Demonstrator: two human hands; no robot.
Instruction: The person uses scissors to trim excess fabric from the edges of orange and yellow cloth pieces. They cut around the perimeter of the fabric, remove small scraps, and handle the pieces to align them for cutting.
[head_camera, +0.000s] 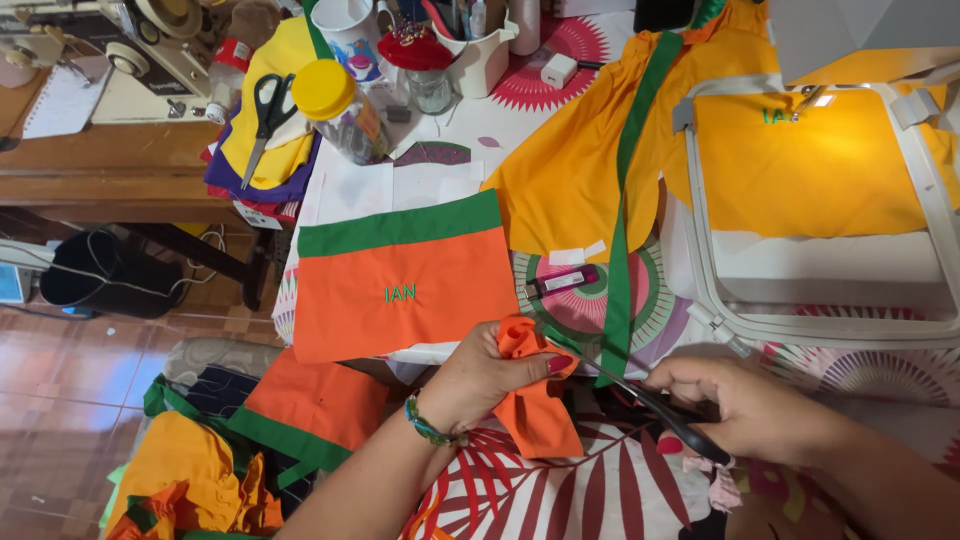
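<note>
Two hands meet over one small orange cloth piece (530, 405), which hangs just below the front edge of the orange panel with the green band (395, 285). The left hand (480, 380) is pinched closed on the upper fold of that scrap, thumb on top, a beaded bracelet at the wrist. The right hand (745, 405) is wrapped closed around the dark handles of a pair of scissors (640, 400), whose blades point toward the scrap's top edge. The scrap looks light, limp and thin, likely to slip and crumple, so I judge it best held taut near the edge being worked. Right of the panel, a yellow-orange garment (580, 170) with a green strip spreads over the bench (440, 135), part of it stretched flat in a pale embroidery hoop frame (700, 270). Behind the panel stand a yellow-lidded jar (335, 105) and another pair of scissors (265, 115) on folded cloth.
</note>
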